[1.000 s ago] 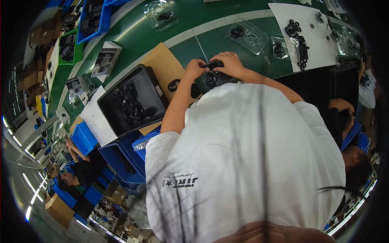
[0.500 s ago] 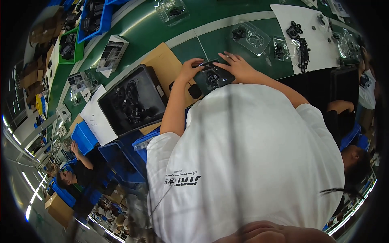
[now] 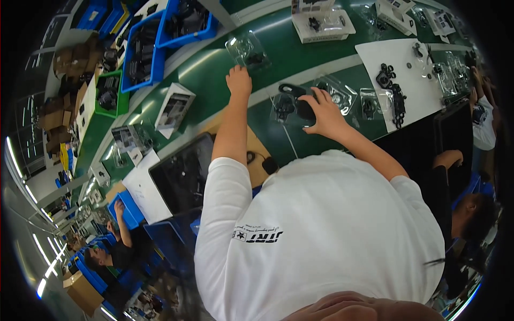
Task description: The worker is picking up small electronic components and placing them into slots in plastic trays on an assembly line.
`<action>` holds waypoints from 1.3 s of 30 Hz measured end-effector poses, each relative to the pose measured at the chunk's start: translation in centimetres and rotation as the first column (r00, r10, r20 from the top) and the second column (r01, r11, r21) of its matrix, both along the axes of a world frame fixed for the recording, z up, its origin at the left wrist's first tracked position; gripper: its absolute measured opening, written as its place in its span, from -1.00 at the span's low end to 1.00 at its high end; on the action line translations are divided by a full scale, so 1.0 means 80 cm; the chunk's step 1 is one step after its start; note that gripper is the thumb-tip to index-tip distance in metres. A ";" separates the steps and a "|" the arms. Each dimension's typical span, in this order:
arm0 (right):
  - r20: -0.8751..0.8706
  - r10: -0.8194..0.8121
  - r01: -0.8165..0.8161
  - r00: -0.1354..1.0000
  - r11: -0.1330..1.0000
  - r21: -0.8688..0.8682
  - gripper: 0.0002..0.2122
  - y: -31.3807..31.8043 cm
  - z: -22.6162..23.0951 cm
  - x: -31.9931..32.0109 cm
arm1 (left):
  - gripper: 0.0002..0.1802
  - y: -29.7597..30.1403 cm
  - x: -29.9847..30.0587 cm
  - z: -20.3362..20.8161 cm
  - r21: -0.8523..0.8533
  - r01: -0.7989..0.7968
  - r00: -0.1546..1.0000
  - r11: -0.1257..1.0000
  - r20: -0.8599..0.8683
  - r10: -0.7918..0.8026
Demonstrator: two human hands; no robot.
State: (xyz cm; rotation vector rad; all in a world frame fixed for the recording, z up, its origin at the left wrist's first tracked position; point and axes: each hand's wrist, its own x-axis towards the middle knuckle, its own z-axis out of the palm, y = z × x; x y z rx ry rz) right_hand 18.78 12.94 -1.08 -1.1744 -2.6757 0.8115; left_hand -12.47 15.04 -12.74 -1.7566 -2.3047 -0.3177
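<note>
while right hand (image 3: 326, 115) holds one black object (image 3: 305, 111), left hand (image 3: 239, 83) beside one clear tray (image 3: 242, 49), grip unclear

A factory; green workbench (image 3: 205, 92), blue parts bins (image 3: 159, 65).

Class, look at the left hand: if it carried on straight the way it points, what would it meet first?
Most likely the clear plastic tray, just ahead of the left hand; whether the two touch is hard to tell.
</note>
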 end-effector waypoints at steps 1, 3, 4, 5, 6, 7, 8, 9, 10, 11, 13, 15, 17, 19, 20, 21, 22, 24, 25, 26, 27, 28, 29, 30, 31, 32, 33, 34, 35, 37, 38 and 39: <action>-0.020 -0.074 0.074 0.997 0.997 -0.002 -0.24 0.016 0.002 -0.001 | -0.80 0.012 -0.003 0.000 -0.090 -0.024 0.999 0.996 -0.050 0.020; -0.109 -0.201 0.204 0.974 0.979 0.020 -0.26 0.049 0.005 -0.012 | -0.82 0.025 -0.010 0.004 -0.131 -0.016 0.995 0.991 -0.104 0.003; -0.175 -0.260 0.271 0.950 0.962 0.040 -0.28 0.074 -0.002 -0.020 | -0.86 0.027 -0.008 0.008 -0.088 0.032 0.994 0.996 -0.104 -0.041; -0.179 -0.275 0.287 0.945 0.957 0.046 -0.28 0.098 -0.010 -0.033 | -0.92 0.023 -0.008 0.014 -0.006 0.023 0.998 1.000 -0.059 -0.023; -0.191 -0.328 0.328 0.925 0.944 -0.030 -0.29 0.122 -0.017 -0.053 | -0.92 0.012 -0.014 0.020 0.015 -0.011 1.000 1.000 -0.009 0.011; -0.204 -0.374 0.359 0.905 0.927 -0.107 -0.31 0.146 -0.023 -0.077 | -0.92 -0.004 -0.029 0.022 0.035 -0.051 0.998 0.998 0.038 0.050; -0.187 -0.398 0.396 0.898 0.917 -0.048 -0.32 0.165 -0.036 -0.093 | -0.92 -0.020 -0.027 0.028 0.106 -0.063 0.994 0.992 0.096 0.053; -0.166 -0.434 0.442 0.886 0.897 0.012 -0.33 0.185 -0.049 -0.106 | -0.93 -0.031 -0.015 0.049 0.080 -0.087 0.978 0.993 0.195 0.070; -0.140 -0.424 0.433 0.895 0.900 0.042 -0.32 0.203 -0.053 -0.127 | -0.91 -0.052 -0.016 0.054 0.112 -0.091 0.974 0.990 0.218 0.065; -0.075 -0.432 0.436 0.899 0.899 0.042 -0.32 0.220 -0.058 -0.151 | -0.90 -0.071 -0.014 0.058 0.142 -0.095 0.968 0.985 0.243 0.058; 0.016 -0.443 0.441 0.897 0.896 0.053 -0.30 0.247 -0.073 -0.184 | -0.90 -0.105 0.010 0.077 0.108 -0.081 0.940 0.991 0.337 0.040; 0.042 -0.441 0.438 0.896 0.896 0.067 -0.29 0.263 -0.093 -0.205 | -0.92 -0.139 0.040 0.098 -0.009 -0.118 0.926 0.993 0.361 0.114; 0.096 -0.381 0.376 0.920 0.924 0.066 -0.25 0.273 -0.108 -0.217 | -0.92 -0.162 0.061 0.104 0.044 -0.070 0.927 0.997 0.371 0.049; 0.100 -0.308 0.301 0.946 0.951 0.072 -0.22 0.279 -0.111 -0.200 | -0.91 -0.174 0.085 0.114 0.003 -0.060 0.894 0.998 0.445 0.052; 0.103 -0.306 0.299 0.947 0.951 0.071 -0.22 0.276 -0.107 -0.184 | -0.91 -0.179 0.092 0.111 0.001 -0.062 0.893 0.998 0.447 0.054; 0.055 -0.240 0.237 0.969 0.970 0.062 -0.20 0.269 -0.101 -0.161 | -0.90 -0.185 0.098 0.107 -0.006 -0.027 0.888 1.000 0.459 0.026; 0.005 -0.177 0.177 0.984 0.983 0.056 -0.19 0.262 -0.093 -0.132 | -0.89 -0.190 0.104 0.103 -0.011 0.013 0.882 1.000 0.470 -0.006; 0.087 -0.089 0.086 0.992 0.996 0.033 -0.17 0.217 -0.062 -0.074 | -0.90 -0.202 0.118 0.097 -0.034 0.017 0.879 0.999 0.476 0.001; 0.099 -0.090 0.085 0.991 0.995 0.056 -0.11 0.196 -0.065 -0.039 | -0.90 -0.202 0.126 0.095 -0.047 0.045 0.878 0.998 0.478 -0.017; 0.173 -0.115 0.110 0.978 0.993 0.040 -0.09 0.171 -0.066 -0.006 | -0.90 -0.203 0.133 0.094 -0.060 0.072 0.878 0.996 0.478 -0.034; 0.249 -0.140 0.137 0.958 0.990 0.027 -0.07 0.147 -0.047 0.017 | -0.91 -0.203 0.140 0.093 -0.073 0.100 0.875 0.992 0.481 -0.053; 0.250 -0.151 0.147 0.956 0.989 0.031 -0.07 0.135 -0.047 0.039 | -0.91 -0.199 0.147 0.091 -0.069 0.110 0.874 0.992 0.482 -0.064; 0.265 -0.142 0.133 0.954 0.990 0.054 -0.06 0.123 -0.053 0.057 | -0.91 -0.195 0.153 0.089 -0.050 0.138 0.877 0.989 0.471 -0.098; 0.277 -0.131 0.114 0.952 0.991 0.075 -0.06 0.112 -0.061 0.072 | -0.91 -0.193 0.159 0.087 -0.033 0.161 0.880 0.986 0.458 -0.129; 0.289 -0.116 0.092 0.950 0.991 0.094 -0.05 0.102 -0.070 0.081 | -0.91 -0.191 0.164 0.085 -0.017 0.182 0.883 0.983 0.442 -0.156; 0.302 -0.100 0.069 0.948 0.991 0.113 -0.04 0.095 -0.080 0.087 | -0.91 -0.189 0.170 0.082 -0.002 0.201 0.886 0.979 0.427 -0.181; 0.248 -0.137 0.111 0.959 0.987 0.114 -0.05 0.092 -0.088 0.089 | -0.91 -0.187 0.175 0.079 -0.002 0.203 0.887 0.979 0.425 -0.183; 0.194 -0.172 0.153 0.966 0.982 0.113 -0.07 0.094 -0.095 0.089 | -0.91 -0.185 0.181 0.076 -0.003 0.226 0.888 0.974 0.411 -0.205; 0.189 -0.165 0.146 0.968 0.983 0.110 -0.07 0.099 -0.087 0.084 | -0.91 -0.186 0.184 0.075 -0.008 0.240 0.893 0.971 0.394 -0.218; 0.026 -0.362 0.344 0.932 0.904 0.253 -0.13 0.118 -0.068 0.079 | -0.91 -0.185 0.191 0.073 -0.020 0.266 0.900 0.964 0.363 -0.241; 0.032 -0.439 0.410 0.898 0.860 0.303 -0.15 0.134 -0.058 0.080 | -0.91 -0.181 0.196 0.074 -0.016 0.276 0.901 0.961 0.353 -0.253; 0.035 -0.519 0.475 0.854 0.805 0.354 -0.17 0.153 -0.049 0.082 | -0.92 -0.173 0.203 0.076 -0.010 0.293 0.899 0.956 0.344 -0.271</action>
